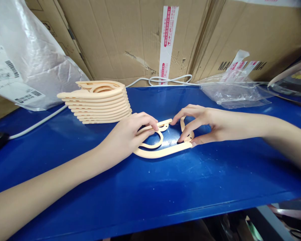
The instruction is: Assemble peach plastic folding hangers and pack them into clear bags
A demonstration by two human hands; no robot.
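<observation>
A cream plastic clothes hanger (163,153) lies low over the blue table, its bars and loop spread between my hands. My left hand (130,134) is closed around its left part, thumb and fingers pinching the bar beside the loop. At the right end, my right hand (200,124) curves over a small hook-like piece, with its fingertips at the ends of the two bars. Part of this piece is hidden behind the fingers. Just beyond my left hand stands a neat stack of matching cream hangers (100,107).
Cardboard boxes (120,40) line the back of the blue table (145,194). A silver-grey plastic parcel bag (40,50) leans at the left. A clear plastic bag (235,90) lies back right, and a white cable (40,124) runs along the table.
</observation>
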